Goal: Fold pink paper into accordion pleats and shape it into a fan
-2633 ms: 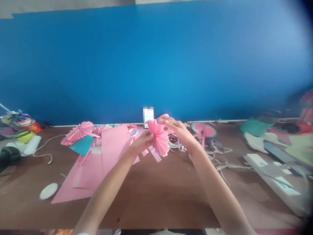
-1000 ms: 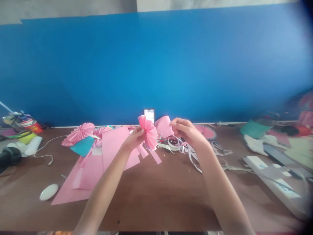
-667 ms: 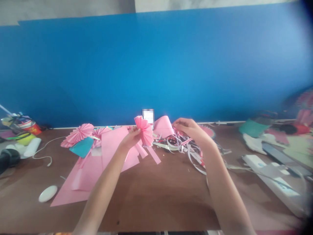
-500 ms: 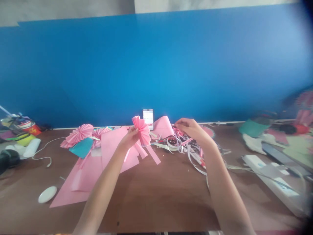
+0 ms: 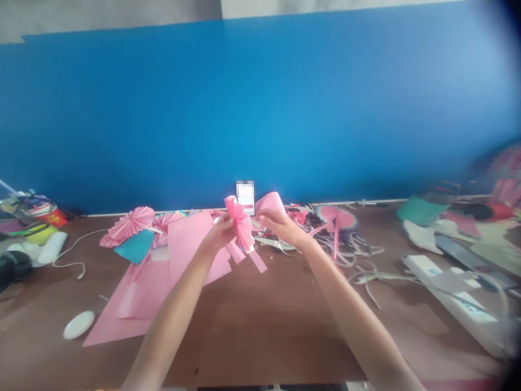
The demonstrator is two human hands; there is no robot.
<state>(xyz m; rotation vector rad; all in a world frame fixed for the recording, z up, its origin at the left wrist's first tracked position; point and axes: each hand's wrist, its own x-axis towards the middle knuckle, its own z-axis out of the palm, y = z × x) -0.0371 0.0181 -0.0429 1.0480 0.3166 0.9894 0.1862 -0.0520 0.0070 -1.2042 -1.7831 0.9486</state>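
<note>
My left hand [image 5: 222,232] pinches a pink pleated paper fan [image 5: 241,225], held upright above the table. My right hand [image 5: 280,225] is just right of the fan, its fingers bent together and pointing toward it. Whatever may lie between those fingertips is too small to make out. A curled pink paper sheet [image 5: 272,203] stands behind the right hand. Below the fan lie pink paper strips [image 5: 257,260]. Left of it are large pink paper sheets [image 5: 189,239] on the table.
At the left lie more pink fans [image 5: 132,222], a teal paper piece [image 5: 135,246] and a white oval object [image 5: 78,325]. A phone [image 5: 246,196] leans at the back. Paper scraps [image 5: 358,244] and a power strip [image 5: 451,296] are at the right.
My right hand has moved left from the scrap pile to beside the fan. The fan in my left hand has turned slightly and shifted a little right.
</note>
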